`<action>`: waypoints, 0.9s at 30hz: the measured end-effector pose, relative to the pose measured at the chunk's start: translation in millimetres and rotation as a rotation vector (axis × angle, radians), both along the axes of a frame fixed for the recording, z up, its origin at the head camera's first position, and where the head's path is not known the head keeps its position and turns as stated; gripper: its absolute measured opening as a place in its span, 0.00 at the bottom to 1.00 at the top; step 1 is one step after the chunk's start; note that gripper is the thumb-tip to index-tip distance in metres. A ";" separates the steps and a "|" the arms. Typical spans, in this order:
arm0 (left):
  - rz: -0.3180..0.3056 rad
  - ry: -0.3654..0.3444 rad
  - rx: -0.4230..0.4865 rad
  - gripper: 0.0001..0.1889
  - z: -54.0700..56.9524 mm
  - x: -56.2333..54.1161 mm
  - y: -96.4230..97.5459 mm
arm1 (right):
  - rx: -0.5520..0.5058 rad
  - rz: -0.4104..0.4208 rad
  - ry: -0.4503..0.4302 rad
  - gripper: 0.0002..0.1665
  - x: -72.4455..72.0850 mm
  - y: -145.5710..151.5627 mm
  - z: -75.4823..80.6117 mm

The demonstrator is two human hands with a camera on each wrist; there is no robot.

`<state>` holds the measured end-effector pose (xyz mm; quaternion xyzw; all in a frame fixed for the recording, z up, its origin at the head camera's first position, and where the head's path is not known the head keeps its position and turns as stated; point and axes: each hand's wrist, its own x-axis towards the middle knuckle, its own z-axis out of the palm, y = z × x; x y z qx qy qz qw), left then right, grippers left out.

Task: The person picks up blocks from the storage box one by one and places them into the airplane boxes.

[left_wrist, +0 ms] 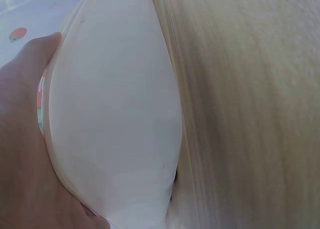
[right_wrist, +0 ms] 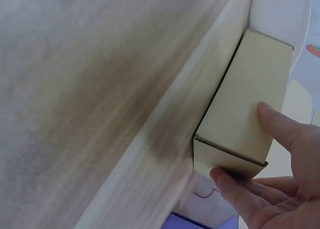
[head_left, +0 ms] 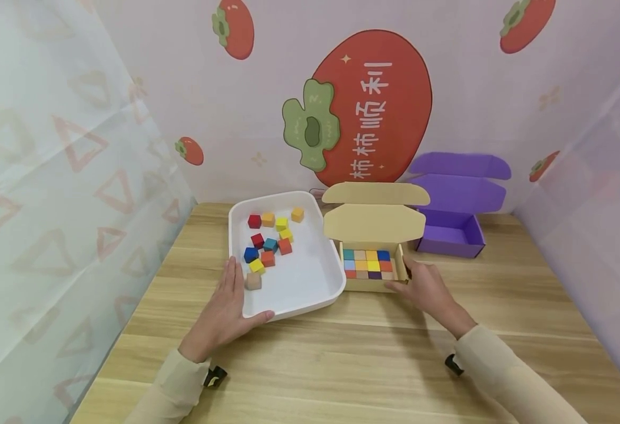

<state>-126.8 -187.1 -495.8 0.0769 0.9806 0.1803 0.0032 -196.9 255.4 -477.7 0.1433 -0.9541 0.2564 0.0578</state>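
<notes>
A white tray (head_left: 299,294) on the table holds several coloured wooden cubes (head_left: 268,258), mostly towards its left side. My left hand (head_left: 225,312) lies against the tray's near left corner, fingers straight along the left wall and thumb at the near rim. To the tray's right stands a yellow cardboard box (head_left: 368,285) with its lid raised, rows of coloured cubes (head_left: 367,264) inside. My right hand (head_left: 427,287) grips the box's near right corner, thumb on the front wall and fingers on the side, as the right wrist view also shows of this box (right_wrist: 245,99).
A purple cardboard box (head_left: 450,235) with its lid up stands behind and right of the yellow one. The wooden table (head_left: 331,371) backs onto a wall hanging (head_left: 463,88) printed with persimmons, with curtains (head_left: 76,194) at the sides.
</notes>
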 end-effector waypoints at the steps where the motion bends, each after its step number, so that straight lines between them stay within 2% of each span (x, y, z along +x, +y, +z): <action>1: 0.001 0.001 0.002 0.73 0.4 0.1 -0.3 | 0.000 0.001 0.002 0.32 -1.6 -0.8 0.7; 5: 0.006 0.005 0.006 0.73 1.6 0.0 -1.5 | -0.008 0.000 -0.022 0.26 -10.1 -3.7 3.9; 12: -0.003 0.009 0.011 0.72 0.2 -0.4 -1.7 | -0.023 -0.006 -0.106 0.28 -30.6 -8.4 4.4; 15: -0.001 0.015 0.013 0.72 -1.1 -0.2 -2.1 | -0.024 0.001 -0.103 0.31 -42.8 -11.2 4.7; 27: -0.001 0.011 0.014 0.72 -2.0 0.9 -0.9 | -0.064 0.004 -0.114 0.25 -79.2 -15.6 5.9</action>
